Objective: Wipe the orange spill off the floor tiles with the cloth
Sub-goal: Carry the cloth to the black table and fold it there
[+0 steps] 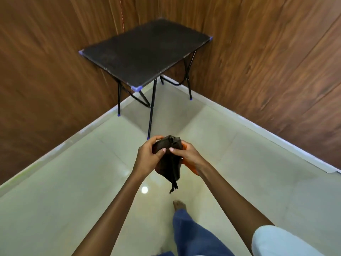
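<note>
A dark brown cloth hangs bunched in front of me, well above the floor, with a frayed tail dangling below. My left hand grips its upper left part and my right hand grips its upper right part, thumbs close together on top. Just below my right wrist a strip of the orange spill shows on the pale floor tiles; most of it is hidden behind the cloth and my right arm.
A small black folding table with purple corner caps stands in the corner between two wood-panelled walls. A white skirting runs along both walls. My bare foot and blue trouser leg step forward below the cloth.
</note>
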